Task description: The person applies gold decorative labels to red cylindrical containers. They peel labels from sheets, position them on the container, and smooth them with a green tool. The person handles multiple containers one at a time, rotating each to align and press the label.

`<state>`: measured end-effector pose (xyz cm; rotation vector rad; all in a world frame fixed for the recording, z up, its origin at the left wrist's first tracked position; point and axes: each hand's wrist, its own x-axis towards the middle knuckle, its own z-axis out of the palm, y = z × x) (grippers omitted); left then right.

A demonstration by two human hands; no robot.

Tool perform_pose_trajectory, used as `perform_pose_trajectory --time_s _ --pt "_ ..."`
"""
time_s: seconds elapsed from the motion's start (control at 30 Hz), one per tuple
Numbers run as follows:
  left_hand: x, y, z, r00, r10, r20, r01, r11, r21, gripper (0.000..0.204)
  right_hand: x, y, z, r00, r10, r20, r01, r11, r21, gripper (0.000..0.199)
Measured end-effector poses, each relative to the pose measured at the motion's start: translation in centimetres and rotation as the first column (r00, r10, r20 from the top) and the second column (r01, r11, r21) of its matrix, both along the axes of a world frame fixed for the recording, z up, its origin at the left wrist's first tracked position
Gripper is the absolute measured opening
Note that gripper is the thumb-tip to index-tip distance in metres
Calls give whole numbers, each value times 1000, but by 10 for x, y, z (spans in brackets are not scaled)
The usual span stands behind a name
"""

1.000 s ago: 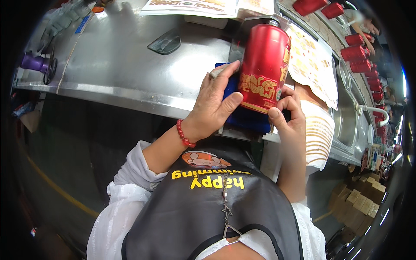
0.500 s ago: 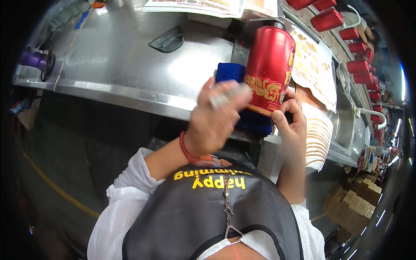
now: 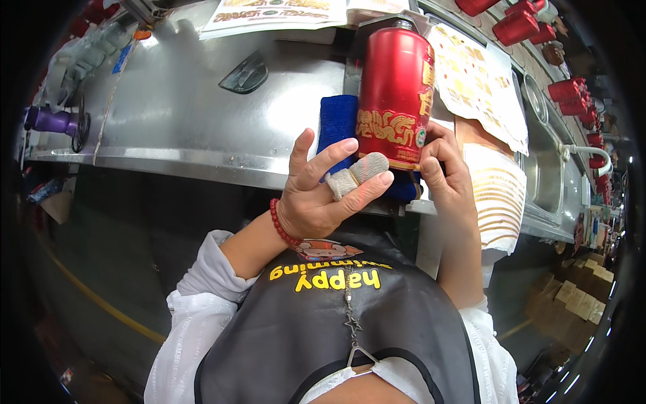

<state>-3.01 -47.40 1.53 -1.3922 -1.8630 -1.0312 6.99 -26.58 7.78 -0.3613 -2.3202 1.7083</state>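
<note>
A red bottle [image 3: 393, 87] with gold relief patterns lies on its side on a blue cloth pad [image 3: 336, 124], its neck pointing away from me. At the lower right of its base my right hand [image 3: 447, 165] holds on, thumb and curled fingers at the edge; some fingertips are hidden behind it. My left hand [image 3: 323, 182] is just left of the base with fingers spread and nothing gripped. One of its fingers wears a grey fabric finger sleeve [image 3: 360, 176]. Whether that finger touches the bottle I cannot tell.
Gold decal sheets [image 3: 474, 81] and a sheet of curved gold strips [image 3: 498, 195] lie to the right, beside a sink [image 3: 542, 168]. A dark scraper-like piece [image 3: 245, 73] rests on the steel table [image 3: 188, 101]. More red bottles [image 3: 515, 28] stand at far right.
My left hand, blurred before at the bottle's lower side, has come down slightly and its fingers have spread. My right hand stays at the base. The whole view has shifted a little.
</note>
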Motion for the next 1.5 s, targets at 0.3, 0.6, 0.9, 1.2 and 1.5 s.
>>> perform_pose_trajectory --time_s 0.3,0.6,0.9,1.2,1.5 --pt "-17 8 20 988 -132 -82 127 989 -70 33 4 12 -6 994 97 -44 -95 995 32 31" --pt "-19 -5 20 989 -79 -123 64 990 -124 30 14 17 14 995 98 -7 -96 986 135 26" --pt "-25 9 33 943 -156 -294 115 982 -152 26 14 20 -9 995 98 -13 -98 995 -10 28" --pt "-24 23 31 967 -242 76 247 967 -61 35 17 20 0 992 120 38 -120 993 -21 28" --pt "-28 11 24 989 -113 99 126 982 -139 49 18 26 -4 991 121 61 -121 993 -16 27"
